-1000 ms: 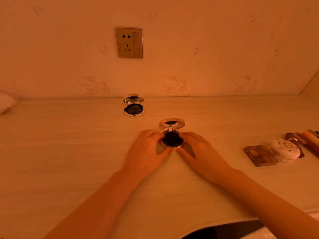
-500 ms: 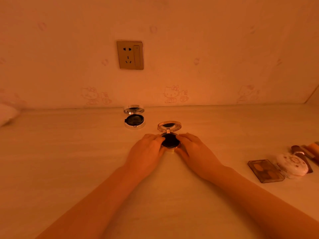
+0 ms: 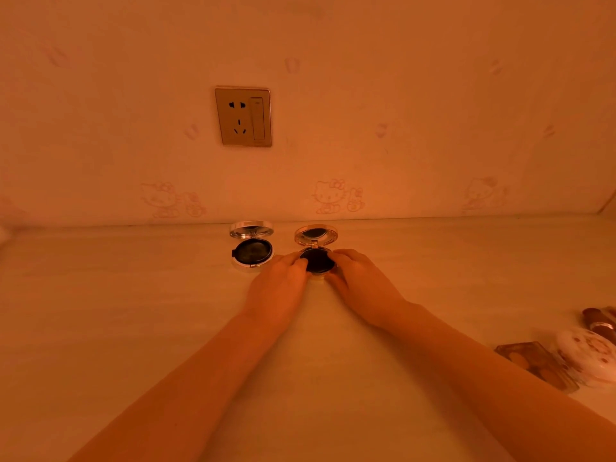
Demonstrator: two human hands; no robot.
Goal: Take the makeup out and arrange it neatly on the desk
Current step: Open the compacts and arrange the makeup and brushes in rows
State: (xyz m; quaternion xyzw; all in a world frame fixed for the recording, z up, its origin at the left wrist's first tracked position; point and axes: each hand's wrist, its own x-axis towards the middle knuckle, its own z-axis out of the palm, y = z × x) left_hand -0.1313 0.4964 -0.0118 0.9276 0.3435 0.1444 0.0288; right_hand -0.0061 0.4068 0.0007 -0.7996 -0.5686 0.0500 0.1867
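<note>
At the centre of the frame, the left hand [image 3: 278,288] and right hand [image 3: 363,288] rest on the desk [image 3: 133,328], curled fingertips pinching the base of a round compact [image 3: 316,260] from its left and right sides. The compact sits open, hinge at the far edge, mirrored lid tilted up facing the camera, its black pan rimmed in pale gold. Just left of it, a second open compact [image 3: 252,250] points the same way, toward the wall.

Head-worn view, down over desk [image 3: 116,328]
</note>
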